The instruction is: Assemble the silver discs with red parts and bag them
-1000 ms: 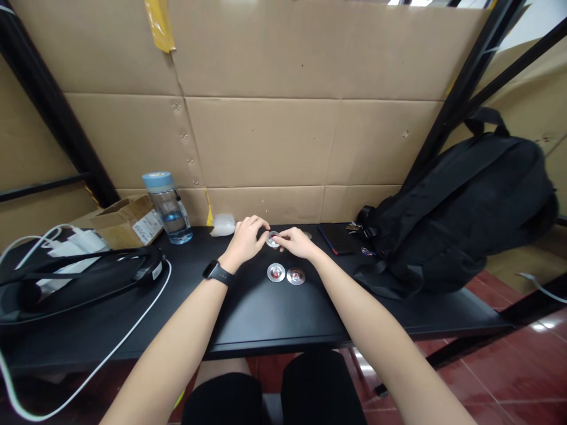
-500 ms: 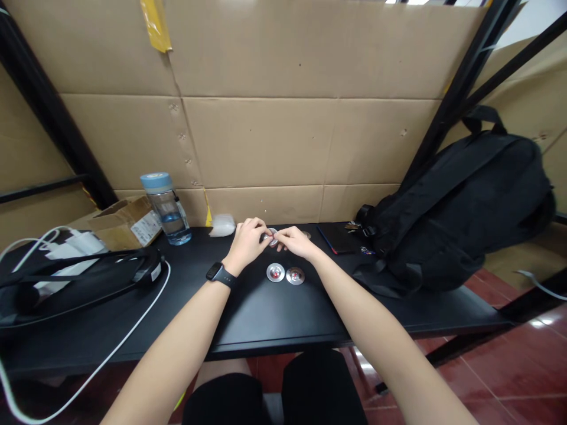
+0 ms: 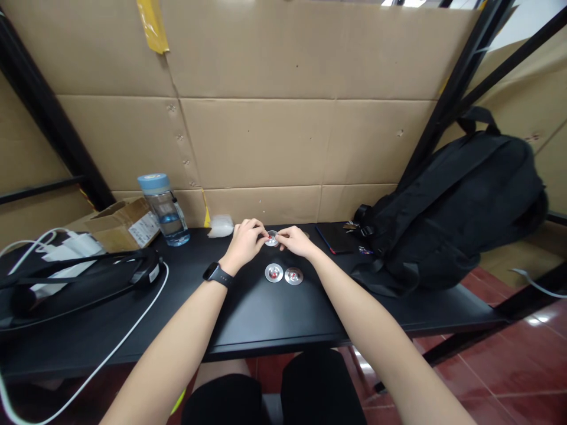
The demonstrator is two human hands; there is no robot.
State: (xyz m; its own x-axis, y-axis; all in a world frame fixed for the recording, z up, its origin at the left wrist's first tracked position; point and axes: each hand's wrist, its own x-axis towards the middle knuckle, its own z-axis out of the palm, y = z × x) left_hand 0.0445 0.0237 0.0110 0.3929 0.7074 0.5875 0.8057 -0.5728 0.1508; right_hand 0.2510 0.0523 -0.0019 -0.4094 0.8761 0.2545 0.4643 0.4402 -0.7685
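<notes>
Near the back of the black table, a small shiny metal disc (image 3: 273, 241) with red at its middle sits between my two hands. At its left side is my left hand (image 3: 248, 241), wearing a black watch, with thumb and forefinger pinched over the disc. From the right, my right hand (image 3: 295, 241) brings its closed fingertips to the disc's other side. What either pinch holds is too small to make out. Nearer to me, two similar discs with red centres lie side by side, a left disc (image 3: 273, 273) and a right disc (image 3: 293, 275).
On the left stand a water bottle (image 3: 167, 212) and an open carton (image 3: 121, 224), with a black bag (image 3: 88, 277) and white cable (image 3: 128, 339) nearer. A white packet (image 3: 220, 225) lies by the cardboard wall. Rightward are a dark phone-like slab (image 3: 335, 238), keys (image 3: 351, 226) and a black backpack (image 3: 456, 200).
My fingertips have drawn slightly apart over the far disc, so more of its face shows. The two nearer discs lie as before; the whole view has shifted a little.
</notes>
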